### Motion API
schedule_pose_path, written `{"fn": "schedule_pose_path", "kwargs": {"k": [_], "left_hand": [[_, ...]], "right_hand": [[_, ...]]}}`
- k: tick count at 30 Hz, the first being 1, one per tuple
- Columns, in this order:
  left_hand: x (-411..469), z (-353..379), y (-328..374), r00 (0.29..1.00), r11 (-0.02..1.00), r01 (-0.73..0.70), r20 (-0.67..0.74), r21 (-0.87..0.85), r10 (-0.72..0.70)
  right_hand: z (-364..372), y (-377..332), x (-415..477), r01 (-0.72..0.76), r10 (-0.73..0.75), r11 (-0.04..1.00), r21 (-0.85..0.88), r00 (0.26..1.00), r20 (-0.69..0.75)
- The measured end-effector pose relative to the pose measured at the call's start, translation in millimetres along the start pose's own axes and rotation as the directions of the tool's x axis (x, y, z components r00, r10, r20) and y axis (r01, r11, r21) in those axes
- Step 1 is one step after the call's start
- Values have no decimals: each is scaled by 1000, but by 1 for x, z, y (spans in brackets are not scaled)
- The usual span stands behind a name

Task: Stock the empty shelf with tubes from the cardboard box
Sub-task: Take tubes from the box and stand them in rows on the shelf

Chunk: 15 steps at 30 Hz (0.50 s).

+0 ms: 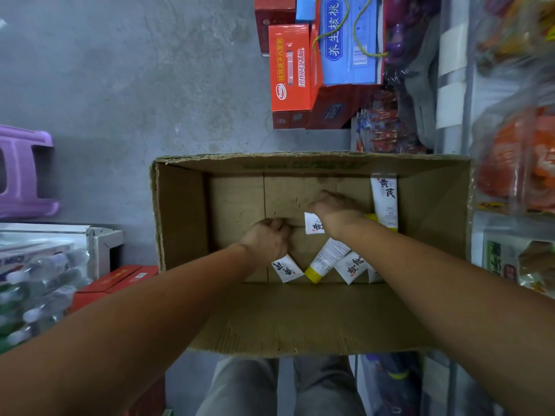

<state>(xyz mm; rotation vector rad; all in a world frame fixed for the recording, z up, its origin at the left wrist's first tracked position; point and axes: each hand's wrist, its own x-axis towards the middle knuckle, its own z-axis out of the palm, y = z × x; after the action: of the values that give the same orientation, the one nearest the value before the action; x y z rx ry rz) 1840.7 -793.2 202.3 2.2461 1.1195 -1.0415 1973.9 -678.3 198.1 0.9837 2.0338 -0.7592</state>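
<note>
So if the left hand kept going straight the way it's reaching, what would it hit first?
Probably the bare bottom of the cardboard box. The left hand points down and away over an empty patch of it, already gripping a tube. Depth is hard to judge from above.
</note>
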Motion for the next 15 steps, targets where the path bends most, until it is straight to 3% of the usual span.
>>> {"fn": "schedule_pose_path", "kwargs": {"k": [6,12,15], "left_hand": [[-31,10,-9,982,951,184,78,-249,-170],[-49,30,-6,936,732,325,90,-599,-342],[-57,37,0,901,558,327,72,-763,-428]], "right_hand": [[-4,20,-22,48,-36,987,153,996,-84],[-6,31,-43,68,15,925,374,977,-213],[-7,36,-52,96,41,882,461,960,-278]]}}
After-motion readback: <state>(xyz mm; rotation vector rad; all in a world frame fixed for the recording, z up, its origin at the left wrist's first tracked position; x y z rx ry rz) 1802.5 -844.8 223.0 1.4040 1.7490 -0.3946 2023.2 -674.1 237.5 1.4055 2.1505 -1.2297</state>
